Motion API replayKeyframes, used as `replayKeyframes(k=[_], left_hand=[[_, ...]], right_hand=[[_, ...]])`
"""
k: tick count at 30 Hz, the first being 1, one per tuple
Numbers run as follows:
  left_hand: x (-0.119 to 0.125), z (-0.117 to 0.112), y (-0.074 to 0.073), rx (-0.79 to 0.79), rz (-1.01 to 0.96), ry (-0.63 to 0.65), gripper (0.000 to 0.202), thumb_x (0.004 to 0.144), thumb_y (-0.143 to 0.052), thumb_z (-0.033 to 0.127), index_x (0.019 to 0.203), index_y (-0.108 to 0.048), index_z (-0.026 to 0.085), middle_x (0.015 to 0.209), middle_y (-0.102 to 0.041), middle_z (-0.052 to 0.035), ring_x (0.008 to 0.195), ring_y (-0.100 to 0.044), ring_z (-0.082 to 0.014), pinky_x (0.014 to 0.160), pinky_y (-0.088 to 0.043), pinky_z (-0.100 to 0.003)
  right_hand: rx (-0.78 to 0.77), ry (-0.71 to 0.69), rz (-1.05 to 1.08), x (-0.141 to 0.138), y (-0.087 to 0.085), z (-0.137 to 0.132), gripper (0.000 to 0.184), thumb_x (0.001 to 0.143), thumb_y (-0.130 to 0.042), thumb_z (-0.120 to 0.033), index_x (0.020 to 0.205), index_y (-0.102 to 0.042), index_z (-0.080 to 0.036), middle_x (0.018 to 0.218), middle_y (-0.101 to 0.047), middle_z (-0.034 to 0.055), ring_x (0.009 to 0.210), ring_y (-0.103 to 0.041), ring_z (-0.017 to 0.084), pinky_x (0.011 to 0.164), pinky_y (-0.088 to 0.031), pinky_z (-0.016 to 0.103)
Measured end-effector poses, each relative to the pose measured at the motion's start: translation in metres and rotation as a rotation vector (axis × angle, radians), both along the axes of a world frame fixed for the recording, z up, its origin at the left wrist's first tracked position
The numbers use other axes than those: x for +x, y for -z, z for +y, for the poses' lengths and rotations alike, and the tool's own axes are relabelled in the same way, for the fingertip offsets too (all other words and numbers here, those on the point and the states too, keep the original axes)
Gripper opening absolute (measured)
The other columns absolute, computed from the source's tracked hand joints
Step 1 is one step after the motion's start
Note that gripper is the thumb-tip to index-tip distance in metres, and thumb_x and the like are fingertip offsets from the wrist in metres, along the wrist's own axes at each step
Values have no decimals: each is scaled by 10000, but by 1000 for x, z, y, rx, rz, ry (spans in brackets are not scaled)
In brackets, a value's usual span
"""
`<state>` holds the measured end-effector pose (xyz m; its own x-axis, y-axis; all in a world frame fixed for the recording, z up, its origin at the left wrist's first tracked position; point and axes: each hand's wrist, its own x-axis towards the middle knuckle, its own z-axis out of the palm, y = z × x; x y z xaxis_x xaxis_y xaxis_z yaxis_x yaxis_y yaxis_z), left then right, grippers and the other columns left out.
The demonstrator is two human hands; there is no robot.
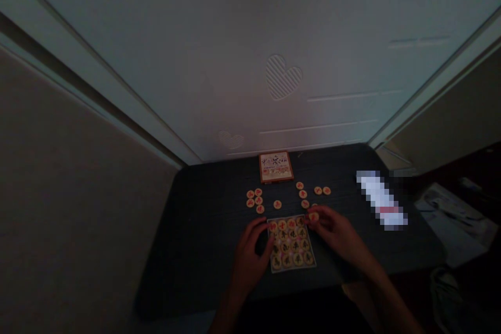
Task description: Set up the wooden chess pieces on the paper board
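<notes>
Dark counter (203,229) is set with a mat of xiangqi pieces (272,266); a light, stiff wooden disc (313,216), best held by its rim, appears clamped in the right hand (332,232) at the far right corner. The left hand (246,263) is curled at the mat's left edge, its grip unclear.

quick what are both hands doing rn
left hand: curled at the edge of the tray of pieces, cannot tell if holding anything
right hand: fingers pinching a xiangqi piece

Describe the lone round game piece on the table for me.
On the dark table, find the square box near the wall. Below it lie round game pieces; the lone one sits between a cluster of five on the left and a slanting row of three on the right.
</notes>
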<state>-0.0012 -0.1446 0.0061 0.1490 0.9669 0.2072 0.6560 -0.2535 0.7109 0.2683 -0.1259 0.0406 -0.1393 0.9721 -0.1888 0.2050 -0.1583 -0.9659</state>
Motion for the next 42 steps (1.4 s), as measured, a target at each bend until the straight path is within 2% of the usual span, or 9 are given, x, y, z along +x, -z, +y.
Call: replayKeyframes(k=[3, 10, 17, 21, 24, 28, 33, 38, 42], left_hand=[[0, 0, 0, -5, -8, 7, 275, 953, -611, 290, 1225, -652, 294, 1325, -638, -61, 1195, -648, -246, 1029, -544, -448], [1, 0, -2, 0, -18, 8, 270, 955, -607, 291, 1221, -652, 288, 1312, -645, -70, 1187, -651, -253, 1028, -546, -461], [0, 0, -1, -17, -6, 11, 275, 962, -605, 291, 1234, -644, 297, 1336, -632, -58, 1210, -637, -242, 1038, -536, -444], [1, -1, 0, -20, -14, 10, 269, 963, -606, 290, 1230, -644, 299, 1337, -628, -54, 1216, -631, -240, 1045, -529, -440], [1, -1, 0, -28, -13, 6, 272, 965, -605, 287, 1235, -642, 303, 1344, -622, -51, 1222, -626, -237, 1052, -524, -440], [0, -1, 0, -27, -5, 7, 284, 965, -605, 287, 1246, -640, 304, 1349, -620, -55, 1223, -628, -243, 1053, -523, -443], [0, -1, -1, -18, -7, 12, 282, 964, -604, 287, 1243, -639, 295, 1340, -626, -64, 1215, -634, -247, 1044, -531, -442], [0, 0, 0, -6, 3, 6, 274, 958, -612, 287, 1230, -644, 291, 1327, -635, -54, 1209, -637, -242, 1044, -534, -441], [0, 0, 1, -9, -1, 11, 268, 964, -607, 283, 1229, -639, 299, 1330, -628, -53, 1217, -629, -237, 1049, -529, -440]], right_hand=[[12, -31, -21, 0, -4, 1, 250, 924, -633, -459, 1074, -646, -259, 1093, -744, 33, 993, -732, 211, 856, -607, 341], [89, -59, -245, 1, -8, 0, 176, 938, -601, -395, 995, -690, -255, 979, -744, 21, 919, -708, 211, 801, -563, 328], [59, -1, -161, -1, -3, -1, 193, 912, -646, -441, 970, -648, -257, 915, -737, 11, 846, -718, 200, 770, -581, 320], [51, 31, -76, -4, -3, -2, 233, 918, -649, -447, 1062, -628, -265, 1004, -730, 23, 881, -729, 199, 785, -603, 327], [79, 12, -93, -5, -2, -2, 247, 939, -618, -444, 1112, -651, -271, 1094, -714, 44, 944, -722, 207, 842, -603, 354], [144, -34, -189, -5, -3, -1, 207, 953, -598, -426, 1033, -707, -269, 1060, -711, 42, 928, -709, 205, 855, -587, 354], [147, -3, -310, -7, -3, -1, 214, 940, -625, -434, 1017, -747, -275, 942, -748, 26, 803, -696, 199, 760, -570, 328], [191, -17, -335, -10, -2, 0, 227, 971, -588, -395, 1070, -754, -276, 1064, -774, 40, 980, -719, 228, 908, -550, 363], [259, -36, -383, -13, -1, 1, 211, 976, -578, -348, 1084, -743, -274, 1059, -774, 40, 964, -721, 223, 910, -547, 363]])
